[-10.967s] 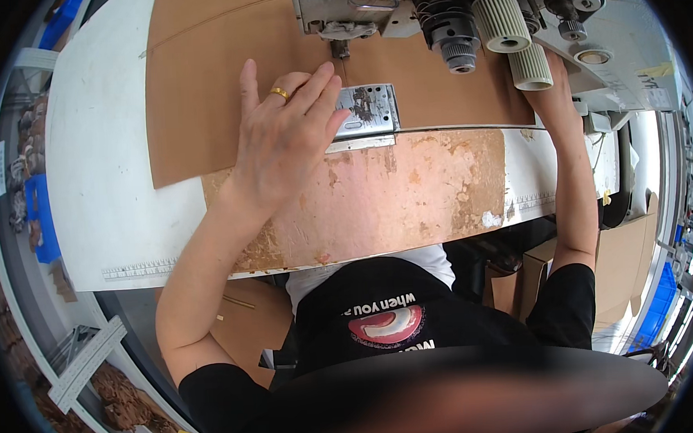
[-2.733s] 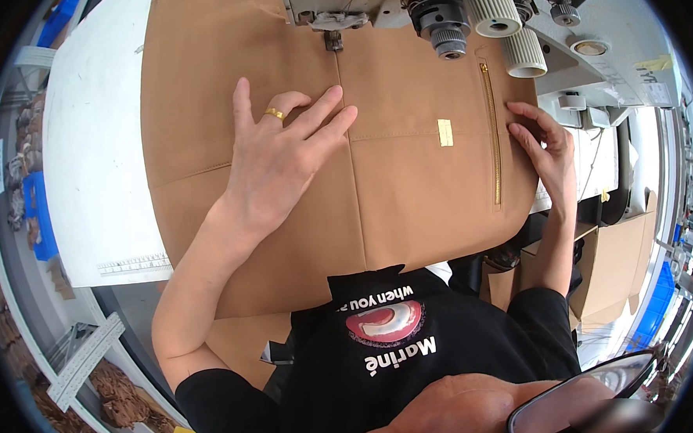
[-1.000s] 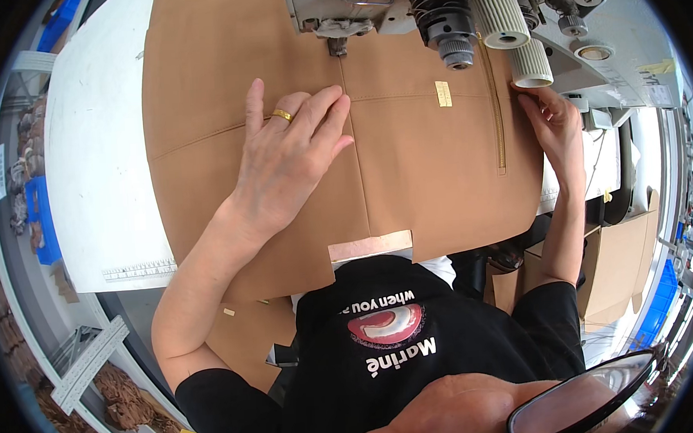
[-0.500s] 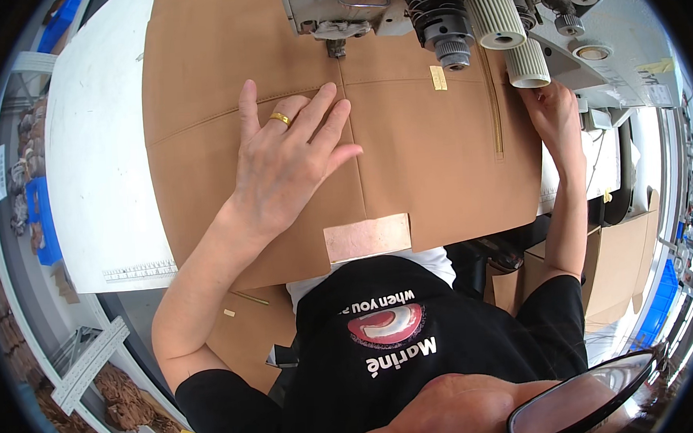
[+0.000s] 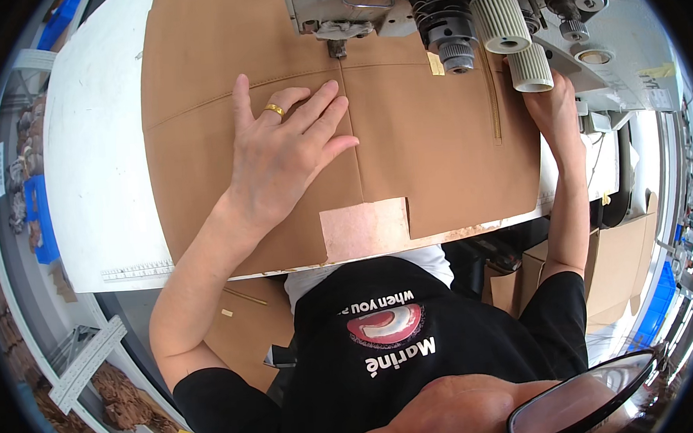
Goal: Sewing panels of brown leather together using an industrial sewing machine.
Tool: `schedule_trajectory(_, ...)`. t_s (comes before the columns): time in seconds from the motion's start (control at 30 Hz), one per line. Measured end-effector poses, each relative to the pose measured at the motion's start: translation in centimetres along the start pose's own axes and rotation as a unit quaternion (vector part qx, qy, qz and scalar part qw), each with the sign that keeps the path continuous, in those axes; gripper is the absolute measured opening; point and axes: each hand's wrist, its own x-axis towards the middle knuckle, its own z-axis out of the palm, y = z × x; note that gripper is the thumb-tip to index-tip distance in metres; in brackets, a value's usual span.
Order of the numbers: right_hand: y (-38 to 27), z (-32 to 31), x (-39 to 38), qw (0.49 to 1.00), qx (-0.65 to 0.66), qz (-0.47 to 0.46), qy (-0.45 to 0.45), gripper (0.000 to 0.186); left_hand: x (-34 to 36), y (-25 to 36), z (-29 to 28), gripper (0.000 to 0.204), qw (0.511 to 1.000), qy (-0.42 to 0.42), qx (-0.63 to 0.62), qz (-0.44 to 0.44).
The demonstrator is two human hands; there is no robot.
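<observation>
Brown panel lies under the outspread left hand, its edge at the right hand, whose grip I cannot tell.

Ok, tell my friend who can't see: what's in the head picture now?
A person's left hand, fingers spread, rests on a tan panel running under a sewing machine; the right hand, partly behind a ribbed knob, is at the panel's right edge.
</observation>
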Motion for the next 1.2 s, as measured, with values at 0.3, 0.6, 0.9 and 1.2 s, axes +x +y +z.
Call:
schedule_trajectory(0.3, 0.6, 0.4, 0.7, 1.0, -0.007, -0.026, 0.005, 0.015, 0.6, -0.2, -0.1, 0.044, 1.0, -0.022, -0.005, -0.016)
schedule_trajectory(0.6, 0.1, 0.3, 0.9, 1.0, -0.004, -0.002, 0.015, 0.015, 1.0, -0.6, 0.5, 0.038, 1.0, -0.001, -0.014, -0.006)
schedule_trajectory(0.9, 1.5, 0.6, -1.0, 0.991, 0.119, 0.038, -0.041, 0.013, 1.0, -0.5, 0.1, 0.041, 1.0, -0.017, 0.003, 0.002)
schedule_trajectory(1.2, 0.8, 0.7, -0.1, 1.0, 0.007, 0.0, -0.002, 0.012, 1.4, -0.6, 0.3, 0.045, 1.0, -0.024, -0.009, -0.013)
